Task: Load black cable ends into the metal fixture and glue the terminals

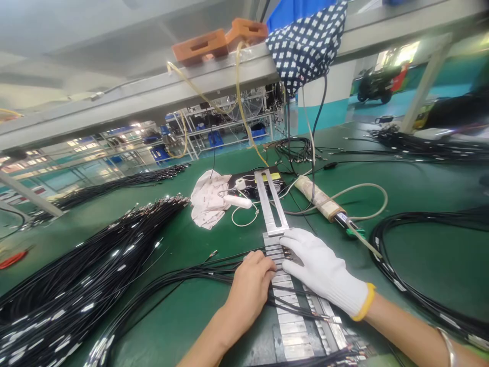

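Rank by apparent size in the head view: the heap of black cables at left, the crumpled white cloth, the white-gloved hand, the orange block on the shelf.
1. Heap of black cables
2. White-gloved right hand, nearer the camera, so unsure against the cloth
3. Crumpled white cloth
4. Orange block

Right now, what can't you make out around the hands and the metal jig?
- Left hand: its fingertips curl down onto the jig, so whether they pinch a cable is hidden.
- Right hand: the glove covers the jig slots beneath it.
- Jig's near end: cut off by the bottom edge.
- Cable bundle: the connector tips are too small to read.
- Black box behind the jig: its label is blurred.
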Demonstrator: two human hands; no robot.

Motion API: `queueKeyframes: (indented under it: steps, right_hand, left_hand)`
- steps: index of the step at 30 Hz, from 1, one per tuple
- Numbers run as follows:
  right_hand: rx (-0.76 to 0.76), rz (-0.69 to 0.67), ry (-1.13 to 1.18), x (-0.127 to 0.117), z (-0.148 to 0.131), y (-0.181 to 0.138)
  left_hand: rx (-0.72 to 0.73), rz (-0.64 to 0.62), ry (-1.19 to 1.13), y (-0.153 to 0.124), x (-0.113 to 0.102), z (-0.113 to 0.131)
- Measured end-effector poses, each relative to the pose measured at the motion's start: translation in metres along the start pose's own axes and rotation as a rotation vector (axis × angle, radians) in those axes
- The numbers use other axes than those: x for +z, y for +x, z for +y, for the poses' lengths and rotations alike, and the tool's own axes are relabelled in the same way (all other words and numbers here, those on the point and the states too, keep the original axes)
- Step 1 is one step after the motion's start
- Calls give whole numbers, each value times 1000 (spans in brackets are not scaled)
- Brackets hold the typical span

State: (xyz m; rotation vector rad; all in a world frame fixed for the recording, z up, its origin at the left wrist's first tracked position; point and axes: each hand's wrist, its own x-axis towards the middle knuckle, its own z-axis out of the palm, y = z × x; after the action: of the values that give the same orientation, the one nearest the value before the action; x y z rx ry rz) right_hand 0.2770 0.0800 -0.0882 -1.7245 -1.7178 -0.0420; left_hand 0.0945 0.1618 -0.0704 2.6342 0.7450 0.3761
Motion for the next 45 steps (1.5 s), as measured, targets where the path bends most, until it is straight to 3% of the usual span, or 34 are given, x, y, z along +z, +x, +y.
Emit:
queueKeyframes:
  steps: [4, 10, 14, 24, 28, 34, 40, 45]
  right_hand:
    - [29, -76, -17, 5, 1, 1]
    - [43, -126, -96, 6, 2, 3]
    - [21, -148, -89, 0, 0, 6]
    - [124, -247, -116, 3, 3, 15]
    - [180, -201, 26, 2, 2, 11]
    - [301, -92, 310, -6, 11, 12]
    - [348, -22, 352, -5, 18, 14]
    - [317, 4, 417, 0, 22, 13]
  left_hand:
    - [-3, -9, -5, 2, -3, 1]
    - [64, -82, 421, -4, -1, 23]
    - [92, -176, 523, -7, 1, 38]
    - [6, -203, 134, -2, -20, 26]
    - [-28, -165, -61, -6, -25, 27]
    - [-36, -221, -225, -8, -27, 28]
    - [-2, -260, -296, -7, -20, 22]
    - [-59, -199, -280, -6, -21, 25]
